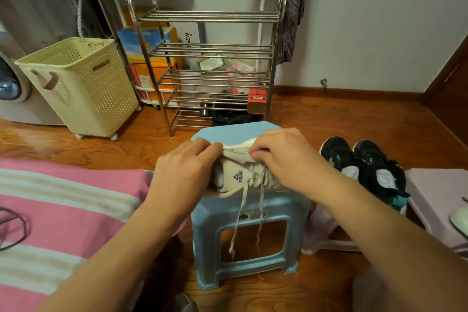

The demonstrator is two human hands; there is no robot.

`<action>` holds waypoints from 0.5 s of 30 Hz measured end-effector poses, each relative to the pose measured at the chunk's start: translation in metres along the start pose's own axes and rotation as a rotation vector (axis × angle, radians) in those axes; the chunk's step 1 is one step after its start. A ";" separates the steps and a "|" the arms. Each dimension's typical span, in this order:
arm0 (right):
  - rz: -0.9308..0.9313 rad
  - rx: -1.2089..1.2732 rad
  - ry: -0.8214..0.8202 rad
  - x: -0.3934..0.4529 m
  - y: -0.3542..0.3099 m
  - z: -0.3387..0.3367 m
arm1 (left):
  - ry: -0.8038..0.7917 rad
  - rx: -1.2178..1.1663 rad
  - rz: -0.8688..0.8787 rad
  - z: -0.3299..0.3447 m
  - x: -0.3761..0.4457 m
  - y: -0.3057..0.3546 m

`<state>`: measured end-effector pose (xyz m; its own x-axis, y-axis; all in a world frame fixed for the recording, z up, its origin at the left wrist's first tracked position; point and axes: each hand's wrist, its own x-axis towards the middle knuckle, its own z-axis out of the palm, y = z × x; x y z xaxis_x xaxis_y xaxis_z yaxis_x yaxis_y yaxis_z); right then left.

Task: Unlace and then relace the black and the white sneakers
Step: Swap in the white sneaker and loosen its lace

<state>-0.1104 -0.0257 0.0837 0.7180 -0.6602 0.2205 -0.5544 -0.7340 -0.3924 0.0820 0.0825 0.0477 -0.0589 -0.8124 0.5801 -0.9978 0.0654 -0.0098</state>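
Observation:
A white sneaker point(236, 177) with a PEAK logo lies on a light blue plastic stool point(243, 230) in the middle of the view. My left hand point(182, 167) grips the shoe's left side at the toe end. My right hand point(281, 154) pinches the shoe's upper near the laces. Two white lace ends point(238, 220) hang loose over the stool's front edge. A pair of black sneakers point(364, 167) with teal details stands on the wooden floor to the right, untouched.
A metal shoe rack point(210, 63) stands behind the stool, a cream laundry basket point(81, 83) to its left. A pink striped cloth point(58, 210) covers the near left. A pale pink stool point(435, 195) sits at the right edge.

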 end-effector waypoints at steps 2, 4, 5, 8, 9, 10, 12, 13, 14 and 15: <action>0.053 -0.094 0.053 0.003 0.002 0.001 | -0.003 -0.012 0.009 0.001 0.002 0.000; 0.188 0.014 0.127 0.004 0.004 0.006 | -0.016 -0.026 -0.006 0.002 0.005 0.000; 0.264 0.134 0.137 0.005 0.004 0.007 | -0.027 -0.030 -0.017 0.003 0.007 -0.001; 0.359 0.327 0.108 0.005 0.009 0.008 | -0.060 -0.033 -0.057 0.008 0.008 -0.001; 0.349 0.338 0.118 0.005 0.012 0.006 | -0.054 -0.037 -0.086 0.009 0.008 -0.002; 0.332 0.334 0.157 0.006 0.013 0.003 | -0.042 -0.044 -0.131 0.009 0.009 -0.003; 0.276 0.301 0.298 0.003 0.014 -0.001 | -0.019 -0.057 -0.249 0.007 0.010 -0.009; 0.239 0.292 0.348 -0.001 0.012 -0.001 | -0.020 -0.056 -0.309 0.005 0.009 -0.012; 0.205 0.282 0.340 -0.005 0.007 0.001 | -0.029 -0.051 -0.361 0.003 0.009 -0.014; 0.187 0.278 0.274 -0.010 0.000 0.006 | -0.040 -0.041 -0.402 0.002 0.008 -0.015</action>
<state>-0.1144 -0.0181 0.0762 0.4567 -0.8233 0.3370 -0.5034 -0.5515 -0.6652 0.0964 0.0737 0.0513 0.3337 -0.7997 0.4990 -0.9396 -0.2398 0.2442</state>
